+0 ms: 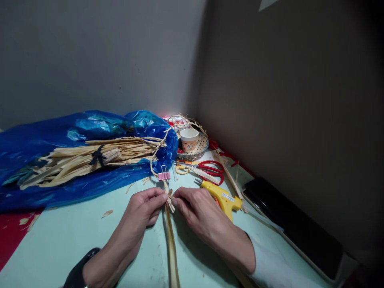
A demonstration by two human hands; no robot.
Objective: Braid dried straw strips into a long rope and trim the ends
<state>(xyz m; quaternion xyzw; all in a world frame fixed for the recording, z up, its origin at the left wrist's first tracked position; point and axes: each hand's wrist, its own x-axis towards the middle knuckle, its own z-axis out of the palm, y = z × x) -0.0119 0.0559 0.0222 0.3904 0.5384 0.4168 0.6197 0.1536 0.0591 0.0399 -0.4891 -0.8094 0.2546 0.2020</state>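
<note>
Between my hands, just below a pink binder clip (164, 176), are short pale ends of dried plant strips (171, 205). My left hand (148, 206) pinches the strips from the left, thumb against fingers. From the right, my right hand (195, 206) pinches the same bundle, its fingertips partly hidden. The clip grips the top of the work, where a thin twisted cord (158, 149) of the same fibre curves up and back. A long flat strip (172, 248) runs from my fingers down toward the front edge of view.
A tied bundle of dried strips (120, 154) lies on a blue plastic bag (87, 124). Behind are a paper cup (189, 140) and woven plate (198, 154). Red-handled scissors (214, 170), a yellow glue gun (223, 196) and a black flat object (294, 228) lie rightward.
</note>
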